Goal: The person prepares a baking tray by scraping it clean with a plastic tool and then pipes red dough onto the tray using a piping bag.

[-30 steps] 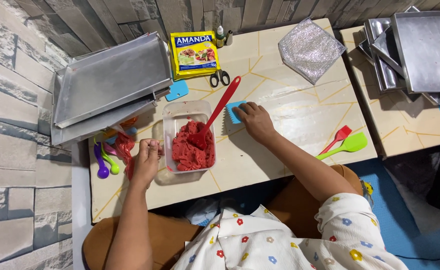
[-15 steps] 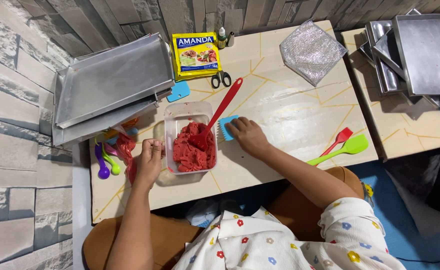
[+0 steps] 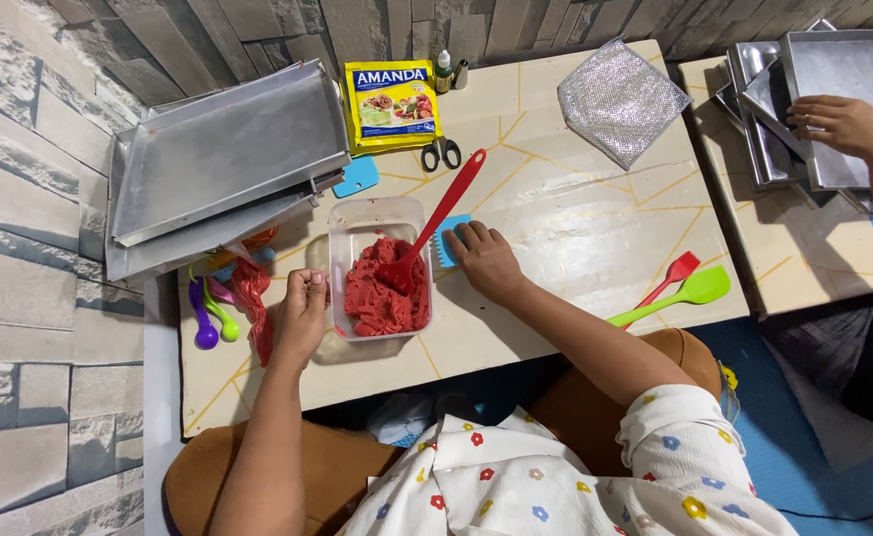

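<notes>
While pressed flat on a blue comb scraper (image 3: 448, 241), right hand (image 3: 486, 260) beside clear tub of red dough (image 3: 379, 268), mid-table near the front edge; red spatula (image 3: 434, 224) standing inside; left hand (image 3: 300, 316) curled against the tub's left wall, measuring spoons (image 3: 210, 311) beyond.

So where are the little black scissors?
In the head view, the small black-handled scissors lie at the far side of the cream table, just below the yellow packet and above the red spatula's handle.
</notes>
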